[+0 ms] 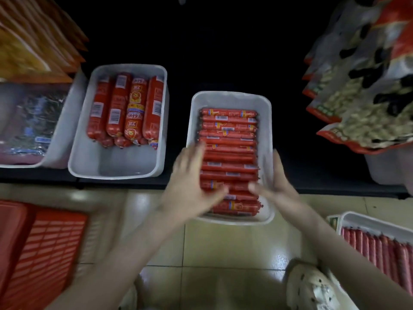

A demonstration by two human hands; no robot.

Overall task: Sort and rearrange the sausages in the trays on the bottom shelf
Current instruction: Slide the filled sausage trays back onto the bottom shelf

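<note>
A white tray (231,97) juts out over the front edge of the dark bottom shelf, filled with a stack of thin red sausages (229,139) lying crosswise. My left hand (190,182) lies flat against the left side of the stack, fingers straight. On the right side my right hand (271,184) touches the stack with its fingers extended, thumb over the sausages; both hands are motion-blurred. A second white tray (120,168) to the left holds several thick red sausages (125,108) standing lengthwise at its far end.
A tray of foil-wrapped packs (29,124) sits at far left. Snack bags (366,90) hang at the right. A red basket (42,249) lies on the tiled floor at left, and another white tray of sausages (380,240) at lower right. My shoe (310,287) is below.
</note>
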